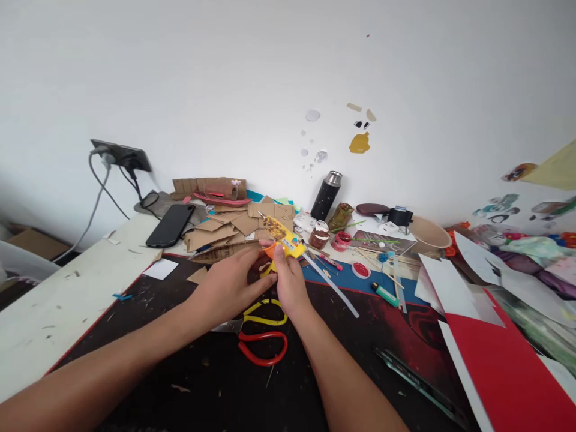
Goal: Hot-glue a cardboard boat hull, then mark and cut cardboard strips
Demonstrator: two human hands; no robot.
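A yellow hot glue gun (283, 237) points up and to the left, and a long clear glue stick (333, 285) comes out of its back end. My right hand (291, 285) is wrapped round its handle, thumb along the side. My left hand (240, 276) closes on the gun from the left, by the orange trigger (270, 251); its fingertips are partly hidden behind the gun. Just below both hands, scissors (263, 336) with one yellow and one red handle loop lie on the dark mat (216, 384).
Cardboard pieces (238, 222) pile up against the wall. A phone (171, 225) lies left, below a power socket (121, 156). A black flask (326, 195), paint jars (319, 235) and a green lighter (385, 294) are behind and right. A cutter knife (418, 384) and red paper (504, 372) lie right.
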